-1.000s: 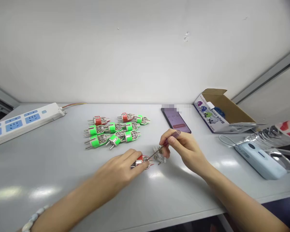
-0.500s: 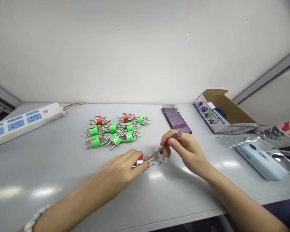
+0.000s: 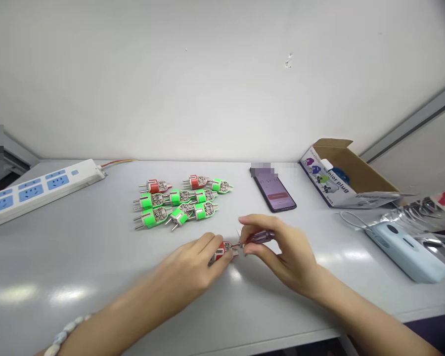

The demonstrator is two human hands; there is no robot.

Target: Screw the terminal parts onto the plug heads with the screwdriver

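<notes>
Under the fingers of my left hand (image 3: pixel 198 259) a red and white plug half (image 3: pixel 220 250) is pinned to the table, its inner side facing up. My right hand (image 3: pixel 282 252) is closed around a screwdriver with a purple see-through handle (image 3: pixel 262 237). The thin shaft points left, and its tip reaches the plug's inner parts. Whether the tip sits on a screw is too small to tell. My right fingers mostly cover the small loose parts beside the plug; a white strip (image 3: pixel 239 232) peeks out.
Several open green plug halves (image 3: pixel 154 217) and two red ones (image 3: pixel 158 186) lie grouped further back. A white power strip (image 3: pixel 52 185) is at left. A phone (image 3: pixel 274 190), an open cardboard box (image 3: pixel 341 183) and a light-blue device (image 3: pixel 404 249) stand at right.
My right hand has come lower, and the screwdriver has swung from a steep slant to nearly flat. The small loose parts are now mostly hidden behind my right fingers. My left hand still holds the plug.
</notes>
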